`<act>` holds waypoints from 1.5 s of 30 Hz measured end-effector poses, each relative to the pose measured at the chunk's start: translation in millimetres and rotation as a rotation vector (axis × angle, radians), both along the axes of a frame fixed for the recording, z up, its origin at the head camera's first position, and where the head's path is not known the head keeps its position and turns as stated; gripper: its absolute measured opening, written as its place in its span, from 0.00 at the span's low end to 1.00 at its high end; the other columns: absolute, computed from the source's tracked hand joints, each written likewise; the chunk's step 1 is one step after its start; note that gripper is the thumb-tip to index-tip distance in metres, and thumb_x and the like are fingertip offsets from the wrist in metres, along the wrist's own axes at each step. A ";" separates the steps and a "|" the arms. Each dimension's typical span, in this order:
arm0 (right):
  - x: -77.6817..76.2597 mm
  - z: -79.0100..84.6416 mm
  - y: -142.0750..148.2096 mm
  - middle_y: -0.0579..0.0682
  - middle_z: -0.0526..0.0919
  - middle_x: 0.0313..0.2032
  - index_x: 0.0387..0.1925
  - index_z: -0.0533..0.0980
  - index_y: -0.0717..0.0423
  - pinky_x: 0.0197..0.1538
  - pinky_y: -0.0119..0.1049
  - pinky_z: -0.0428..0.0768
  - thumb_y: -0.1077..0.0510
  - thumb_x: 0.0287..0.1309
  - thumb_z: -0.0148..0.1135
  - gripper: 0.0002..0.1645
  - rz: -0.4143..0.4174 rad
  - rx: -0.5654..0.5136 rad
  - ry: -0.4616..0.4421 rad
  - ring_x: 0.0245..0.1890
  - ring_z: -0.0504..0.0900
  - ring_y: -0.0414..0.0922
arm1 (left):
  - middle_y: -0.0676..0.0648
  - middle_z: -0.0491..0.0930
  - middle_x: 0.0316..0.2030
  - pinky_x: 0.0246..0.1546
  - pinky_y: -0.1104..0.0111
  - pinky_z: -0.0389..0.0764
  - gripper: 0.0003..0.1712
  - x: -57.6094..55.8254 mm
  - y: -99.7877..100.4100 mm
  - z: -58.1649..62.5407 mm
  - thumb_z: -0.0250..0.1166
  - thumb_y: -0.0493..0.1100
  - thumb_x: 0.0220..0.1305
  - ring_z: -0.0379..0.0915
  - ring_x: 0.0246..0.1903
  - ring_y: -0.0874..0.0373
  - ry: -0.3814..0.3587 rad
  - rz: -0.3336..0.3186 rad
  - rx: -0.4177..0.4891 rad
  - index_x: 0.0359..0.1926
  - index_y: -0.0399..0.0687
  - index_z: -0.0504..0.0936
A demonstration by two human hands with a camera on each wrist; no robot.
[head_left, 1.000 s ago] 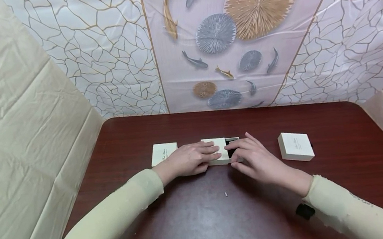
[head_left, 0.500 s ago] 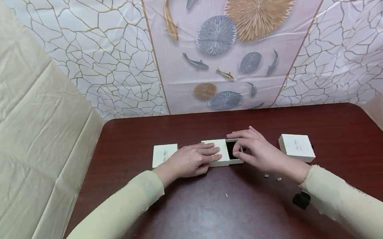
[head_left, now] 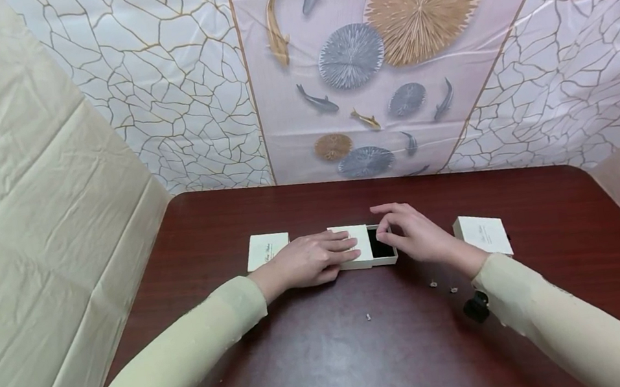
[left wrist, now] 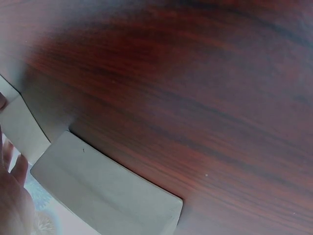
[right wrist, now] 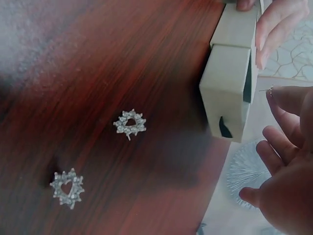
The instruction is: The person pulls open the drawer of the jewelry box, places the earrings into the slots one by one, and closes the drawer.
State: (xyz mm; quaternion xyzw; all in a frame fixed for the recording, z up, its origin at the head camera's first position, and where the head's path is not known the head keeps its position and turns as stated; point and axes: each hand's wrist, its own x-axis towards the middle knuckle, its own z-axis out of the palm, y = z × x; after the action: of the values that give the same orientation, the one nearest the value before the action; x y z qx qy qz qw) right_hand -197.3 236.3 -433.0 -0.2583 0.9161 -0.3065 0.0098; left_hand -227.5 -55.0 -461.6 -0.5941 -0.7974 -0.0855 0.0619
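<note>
A cream drawer-style jewelry box [head_left: 351, 240] lies mid-table with its drawer [head_left: 383, 250] pulled out to the right, showing a black lining. My left hand [head_left: 309, 260] holds its sleeve, fingers across the top and thumb at the near side. Just over the drawer, my right hand [head_left: 412, 232] pinches a tiny stud earring [right wrist: 271, 90] between thumb and index finger; its thin pin points toward the box. Two heart-shaped crystal earrings, one nearer the box [right wrist: 130, 123] and one farther off [right wrist: 67, 188], lie on the table beneath my right wrist.
A closed cream box [head_left: 267, 250] sits left of my left hand, and a similar box [head_left: 483, 235] stands to the right, partly behind my right forearm. Another small shiny piece [head_left: 369, 317] lies on the brown table [head_left: 309, 363] nearer me. Patterned cloth hangs behind.
My right hand has lifted from the drawer and drawn slightly back, thumb and index finger now pinched together. Two earrings have come into view below my wrist. The left hand stays on the box.
</note>
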 end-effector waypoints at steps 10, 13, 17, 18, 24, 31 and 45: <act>-14.7 -10.4 -1.1 0.67 0.75 0.70 0.34 0.82 0.54 0.74 0.69 0.63 0.63 0.74 0.64 0.08 -0.022 0.030 -0.023 0.72 0.67 0.72 | 0.48 0.76 0.73 0.76 0.60 0.69 0.28 -0.8 -0.2 -0.3 0.67 0.43 0.74 0.68 0.76 0.52 0.020 -0.002 -0.016 0.73 0.53 0.80; -16.7 -12.8 -1.4 0.67 0.76 0.70 0.34 0.82 0.54 0.73 0.69 0.63 0.63 0.74 0.65 0.08 -0.021 0.041 -0.014 0.71 0.68 0.72 | 0.49 0.76 0.73 0.76 0.60 0.69 0.28 -1.3 0.0 -0.7 0.67 0.43 0.73 0.68 0.76 0.52 0.016 -0.005 -0.010 0.72 0.53 0.81; -17.5 -14.1 -2.0 0.67 0.76 0.69 0.33 0.82 0.53 0.72 0.71 0.64 0.63 0.73 0.65 0.08 -0.017 0.062 0.001 0.70 0.69 0.72 | 0.49 0.77 0.72 0.75 0.60 0.69 0.28 -1.4 0.0 -1.0 0.68 0.43 0.73 0.68 0.76 0.52 0.014 -0.004 -0.004 0.72 0.53 0.81; -17.7 -14.2 -2.2 0.67 0.76 0.69 0.33 0.82 0.53 0.71 0.71 0.63 0.63 0.73 0.65 0.08 -0.018 0.065 0.004 0.69 0.69 0.72 | 0.49 0.77 0.72 0.75 0.60 0.69 0.28 -1.3 -0.1 -1.0 0.68 0.43 0.73 0.68 0.76 0.52 0.015 -0.003 -0.005 0.72 0.53 0.81; -18.9 -16.7 -2.8 0.67 0.77 0.69 0.32 0.82 0.53 0.70 0.70 0.64 0.63 0.72 0.66 0.08 -0.022 0.084 0.016 0.69 0.70 0.70 | 0.49 0.76 0.73 0.76 0.62 0.69 0.27 -0.9 -0.3 -1.6 0.67 0.43 0.74 0.68 0.76 0.53 0.030 0.005 -0.012 0.72 0.54 0.81; -18.6 -18.4 -2.1 0.66 0.77 0.69 0.32 0.81 0.52 0.76 0.78 0.50 0.64 0.72 0.65 0.09 -0.025 0.092 0.011 0.72 0.70 0.67 | 0.49 0.77 0.72 0.76 0.61 0.69 0.27 -0.8 -0.9 -1.5 0.67 0.43 0.73 0.68 0.76 0.52 0.021 -0.001 -0.004 0.72 0.53 0.81; -16.8 -20.8 -3.7 0.63 0.81 0.65 0.30 0.82 0.52 0.76 0.77 0.49 0.64 0.67 0.70 0.09 -0.041 0.152 0.110 0.70 0.73 0.65 | 0.49 0.76 0.73 0.75 0.61 0.69 0.28 -1.2 -0.6 -1.7 0.67 0.43 0.73 0.68 0.76 0.52 0.013 0.002 -0.008 0.72 0.53 0.81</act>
State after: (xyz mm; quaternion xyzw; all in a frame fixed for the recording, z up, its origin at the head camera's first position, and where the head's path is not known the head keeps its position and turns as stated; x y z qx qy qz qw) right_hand -214.1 232.5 -453.7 -0.2545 0.9410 -0.2216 -0.0270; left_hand -228.7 -55.6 -463.3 -0.5941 -0.7979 -0.0785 0.0650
